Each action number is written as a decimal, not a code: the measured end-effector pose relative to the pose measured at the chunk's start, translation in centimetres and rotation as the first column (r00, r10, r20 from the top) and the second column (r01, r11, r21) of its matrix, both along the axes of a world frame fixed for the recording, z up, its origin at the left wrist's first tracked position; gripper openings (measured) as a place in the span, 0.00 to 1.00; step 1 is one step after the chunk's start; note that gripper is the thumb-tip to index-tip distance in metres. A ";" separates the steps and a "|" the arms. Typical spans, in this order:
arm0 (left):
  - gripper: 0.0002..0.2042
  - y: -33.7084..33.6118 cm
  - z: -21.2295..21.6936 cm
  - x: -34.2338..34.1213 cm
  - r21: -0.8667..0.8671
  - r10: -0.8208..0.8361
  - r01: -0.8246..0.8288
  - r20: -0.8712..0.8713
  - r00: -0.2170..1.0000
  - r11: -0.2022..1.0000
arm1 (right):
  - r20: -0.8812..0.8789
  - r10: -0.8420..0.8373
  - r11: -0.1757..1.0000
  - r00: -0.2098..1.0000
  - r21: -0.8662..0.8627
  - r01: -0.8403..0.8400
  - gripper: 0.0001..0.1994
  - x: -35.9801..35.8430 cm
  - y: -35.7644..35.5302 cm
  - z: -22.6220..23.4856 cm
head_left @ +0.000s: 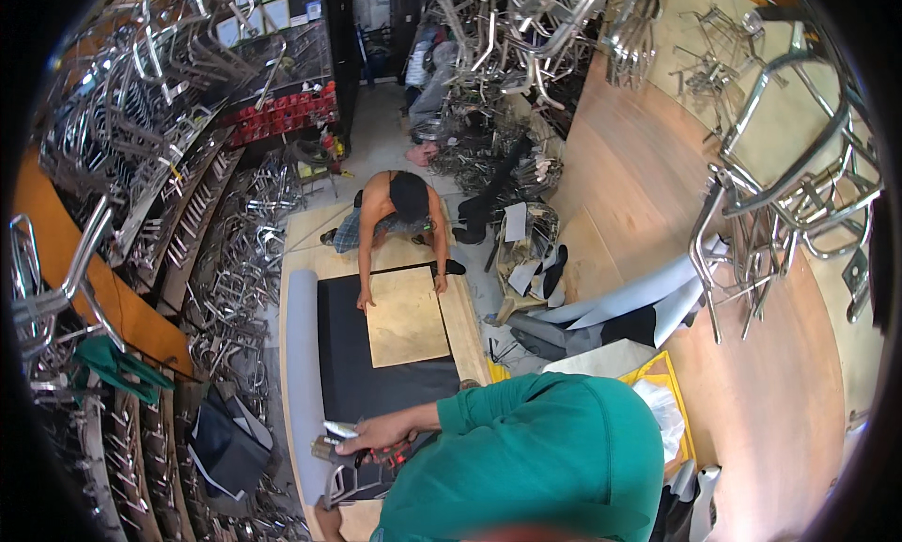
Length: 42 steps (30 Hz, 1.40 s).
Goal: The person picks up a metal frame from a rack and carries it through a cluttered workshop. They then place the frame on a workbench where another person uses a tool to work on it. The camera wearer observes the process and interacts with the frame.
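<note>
Reaching across from the green sleeve, my right hand (381, 432) is closed round a red and black power drill (390, 455) with a brass-coloured front end. A small shiny metal piece (340, 429) shows by its fingertips; its kind is unclear. Below, my left hand (329, 521) is partly cut off by my body and appears closed on a bent metal tube frame (352, 484). The frame rests near the close end of a black sheet (385, 392) on a wooden board (465, 331). Across from me a crouching person holds a plywood panel (409, 318) on that sheet.
A pale grey roll (303, 373) runs along the board's left side. Shiny metal chair frames (799, 147) are piled on both sides, with red crates (282, 115) behind. A large curved wooden surface (761, 382) lies right. Dark folded material (230, 448) sits left.
</note>
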<state>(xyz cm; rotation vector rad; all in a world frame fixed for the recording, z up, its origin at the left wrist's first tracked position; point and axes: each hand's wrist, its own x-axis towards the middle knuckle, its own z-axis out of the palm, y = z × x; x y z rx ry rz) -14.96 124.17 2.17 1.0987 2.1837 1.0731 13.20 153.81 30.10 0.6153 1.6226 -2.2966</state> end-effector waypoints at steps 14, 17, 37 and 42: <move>0.15 14.6 3.8 9.9 0.181 0.047 -0.496 0.909 0.413 0.849 | -0.133 -0.069 0.943 0.989 0.315 0.108 0.39 -1.2 -1.9 -0.2; 0.16 16.8 6.3 11.7 0.132 -0.147 -0.512 0.989 0.011 0.849 | -0.136 -0.176 0.936 0.975 0.282 0.209 0.37 0.0 -1.3 -0.7; 0.32 19.1 19.0 14.7 0.022 0.243 -0.244 0.020 0.970 0.970 | 0.181 -0.543 0.786 0.820 -0.233 0.572 0.31 11.0 3.3 -13.5; 0.35 16.9 23.5 16.1 -0.325 0.248 -0.245 -0.033 0.968 0.913 | 0.193 -0.414 0.850 0.890 -0.267 0.453 0.29 8.5 4.5 -13.7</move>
